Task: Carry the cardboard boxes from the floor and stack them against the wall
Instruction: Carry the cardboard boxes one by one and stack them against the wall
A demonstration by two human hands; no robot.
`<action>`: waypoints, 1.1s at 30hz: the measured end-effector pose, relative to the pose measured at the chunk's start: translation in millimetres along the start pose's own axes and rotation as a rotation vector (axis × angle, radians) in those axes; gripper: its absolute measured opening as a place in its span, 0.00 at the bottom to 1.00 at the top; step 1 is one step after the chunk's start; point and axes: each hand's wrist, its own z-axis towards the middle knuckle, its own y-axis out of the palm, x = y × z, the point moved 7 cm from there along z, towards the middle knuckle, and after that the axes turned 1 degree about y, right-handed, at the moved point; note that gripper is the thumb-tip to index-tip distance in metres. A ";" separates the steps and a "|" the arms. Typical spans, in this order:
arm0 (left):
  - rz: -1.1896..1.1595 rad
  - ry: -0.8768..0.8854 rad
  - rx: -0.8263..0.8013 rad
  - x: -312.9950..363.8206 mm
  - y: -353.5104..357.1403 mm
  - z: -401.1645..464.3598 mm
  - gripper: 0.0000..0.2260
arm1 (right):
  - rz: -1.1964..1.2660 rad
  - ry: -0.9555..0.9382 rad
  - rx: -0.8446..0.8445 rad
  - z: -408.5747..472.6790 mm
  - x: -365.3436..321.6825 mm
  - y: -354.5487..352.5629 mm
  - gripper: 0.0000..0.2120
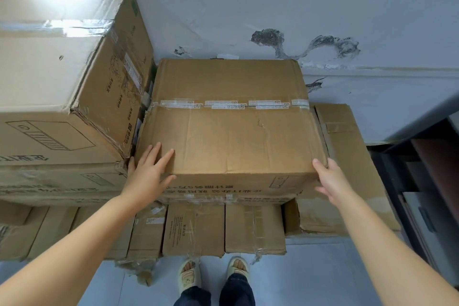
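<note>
A taped brown cardboard box [231, 129] sits on top of the stack, pushed back against the white wall [273, 7]. My left hand [149, 174] lies on its near left corner with straight fingers spread over the top. At the near right corner my right hand [330, 181] touches the box's edge, thumb up on the rim, fingers relaxed. A taller stack of larger boxes [62, 77] stands right beside it on the left. Lower boxes [223, 228] carry the top one.
A flatter box [345, 151] lies lower at the right of the stack. A dark shelf unit [427, 181] stands at the far right. Pale floor [310, 281] shows in front, with my feet in slippers [213, 273] close to the stack.
</note>
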 end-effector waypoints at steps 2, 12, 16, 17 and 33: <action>-0.145 0.014 0.024 8.5 -14.6 -6.7 0.31 | -0.145 -0.108 0.052 -20.2 -8.0 -4.8 0.30; -0.997 0.080 0.083 15.5 -70.1 -86.2 0.17 | 0.164 -0.434 0.237 -220.3 40.5 -13.2 0.24; -0.990 0.203 -0.116 18.4 -60.3 -111.7 0.18 | 0.353 -0.358 0.425 -287.8 104.2 11.9 0.18; -0.970 0.227 -0.160 19.0 -57.1 -115.9 0.18 | 0.408 -0.333 0.480 -302.3 120.4 20.7 0.17; -0.672 0.793 -0.693 141.4 -2.0 -254.7 0.17 | 0.743 -0.027 1.178 -558.2 296.1 69.6 0.18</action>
